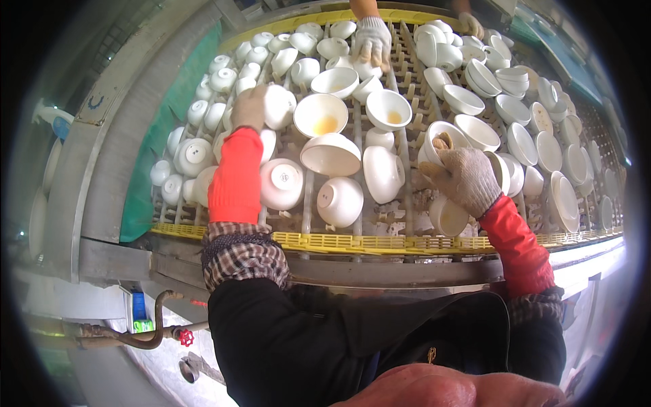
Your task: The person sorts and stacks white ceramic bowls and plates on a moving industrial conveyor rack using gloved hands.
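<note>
White bowls cover a pegged conveyor belt, some upside down, others tilted or upright. My left hand (pixel 249 108), in a knitted glove and red sleeve, touches the left side of an overturned white bowl (pixel 279 107); the glove hides its fingertips. Gloved too, my right hand (pixel 462 175) grips the rim of a tilted white bowl (pixel 432 133), with fingertips inside it. Below that hand leans a stained bowl (pixel 448 216). Between my hands, two bowls hold yellow liquid, a larger one (pixel 320 115) and a smaller one (pixel 388 109).
Across the belt, a co-worker's gloved hand (pixel 373 43) rests on a bowl, and another gloved hand (pixel 471 25) is at the far right. A yellow belt edge (pixel 356 242) runs nearest me. Green curtain (pixel 168 132) hangs left. Stacked bowls and dishes (pixel 549 152) crowd the right.
</note>
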`<state>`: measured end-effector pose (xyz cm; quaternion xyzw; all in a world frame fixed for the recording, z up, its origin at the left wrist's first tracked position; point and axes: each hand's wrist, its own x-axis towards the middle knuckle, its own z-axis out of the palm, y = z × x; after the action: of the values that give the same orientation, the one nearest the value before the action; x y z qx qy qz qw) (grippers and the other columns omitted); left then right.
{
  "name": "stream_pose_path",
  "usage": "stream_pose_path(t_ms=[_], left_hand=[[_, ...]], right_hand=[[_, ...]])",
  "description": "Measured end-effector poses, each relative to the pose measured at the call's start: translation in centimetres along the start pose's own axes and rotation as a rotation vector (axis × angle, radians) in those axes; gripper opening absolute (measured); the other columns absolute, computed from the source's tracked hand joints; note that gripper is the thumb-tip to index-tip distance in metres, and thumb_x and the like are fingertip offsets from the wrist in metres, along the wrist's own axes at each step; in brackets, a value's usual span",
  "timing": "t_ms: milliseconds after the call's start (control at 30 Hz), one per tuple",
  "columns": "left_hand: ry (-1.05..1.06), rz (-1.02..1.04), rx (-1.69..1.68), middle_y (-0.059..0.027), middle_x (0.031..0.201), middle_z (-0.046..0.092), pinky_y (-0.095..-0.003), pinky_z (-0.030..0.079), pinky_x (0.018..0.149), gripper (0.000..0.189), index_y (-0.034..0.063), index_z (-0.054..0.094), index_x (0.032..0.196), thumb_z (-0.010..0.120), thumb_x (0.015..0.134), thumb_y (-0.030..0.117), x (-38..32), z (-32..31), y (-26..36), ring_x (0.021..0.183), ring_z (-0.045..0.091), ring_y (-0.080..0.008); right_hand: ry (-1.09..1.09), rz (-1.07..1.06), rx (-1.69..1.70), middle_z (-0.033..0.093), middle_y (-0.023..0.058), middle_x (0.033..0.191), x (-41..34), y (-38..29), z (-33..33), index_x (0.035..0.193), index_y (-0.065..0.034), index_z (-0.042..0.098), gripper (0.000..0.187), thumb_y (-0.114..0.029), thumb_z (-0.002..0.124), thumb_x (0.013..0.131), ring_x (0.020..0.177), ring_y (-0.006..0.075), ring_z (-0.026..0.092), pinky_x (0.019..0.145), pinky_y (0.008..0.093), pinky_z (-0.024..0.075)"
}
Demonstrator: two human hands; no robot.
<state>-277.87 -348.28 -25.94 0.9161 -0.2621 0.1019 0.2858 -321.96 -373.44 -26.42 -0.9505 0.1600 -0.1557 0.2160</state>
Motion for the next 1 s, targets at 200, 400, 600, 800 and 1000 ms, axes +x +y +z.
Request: stream_pose_path(t_ms=[200,400,600,800,1000], left_hand=[[0.102,0.126,-0.13,-0.0215,0.132,0.079,-0.0503,0.052,0.111,0.052,0.0073,0.081,0.126,0.057,0.107,0.05,0.1,1.1,4.4,0.126,0.071,-0.0454],[0.06,-0.015,0.293,-0.0249,0.117,0.082,-0.0519,0.054,0.11,0.061,0.0031,0.078,0.132,0.058,0.107,0.056,-1.0,-0.2,3.0,0.112,0.077,-0.0439],[0.169,0.884,0.821,-0.0126,0.142,0.071,-0.0528,0.049,0.119,0.049,0.0124,0.074,0.135,0.079,0.096,0.041,-4.5,-0.2,6.5,0.136,0.065,-0.0337],[-0.237,0.914,0.807,-0.0053,0.116,0.07,-0.0446,0.053,0.111,0.024,0.0218,0.081,0.111,0.081,0.088,0.027,-7.4,0.7,9.5,0.125,0.066,-0.0298],[-0.419,0.371,0.067,-0.0089,0.123,0.079,-0.0423,0.055,0.106,0.026,0.0094,0.084,0.111,0.075,0.097,0.029,-7.4,-1.4,8.9,0.119,0.072,-0.026]], right_hand=[[0.029,-0.095,-0.056,0.071,0.0233,0.07,-0.7,0.2,-0.4,0.081,-0.0042,0.08,0.05,-0.05,0.079,0.1,0.069,0.0454,0.074,0.068,0.0541,0.0598],[-0.009,-0.102,-0.023,0.069,0.0225,0.066,-1.3,1.4,0.0,0.082,-0.0041,0.08,0.05,-0.05,0.078,0.101,0.067,0.0441,0.074,0.066,0.0537,0.06],[-0.003,-0.192,-0.119,0.077,0.0239,0.087,0.5,1.8,-2.7,0.109,-0.0051,0.082,0.041,-0.045,0.072,0.108,0.078,0.0387,0.079,0.071,0.0502,0.0624],[0.182,0.183,1.026,0.081,0.0156,0.119,8.2,3.6,-4.2,0.137,0.0011,0.074,0.06,-0.05,0.078,0.105,0.1,0.0222,0.079,0.089,0.0358,0.0625],[-0.036,0.195,0.085,0.079,0.0217,0.101,7.5,6.9,-1.7,0.118,0.0005,0.076,0.043,-0.04,0.073,0.105,0.091,0.0273,0.076,0.085,0.0438,0.06]])
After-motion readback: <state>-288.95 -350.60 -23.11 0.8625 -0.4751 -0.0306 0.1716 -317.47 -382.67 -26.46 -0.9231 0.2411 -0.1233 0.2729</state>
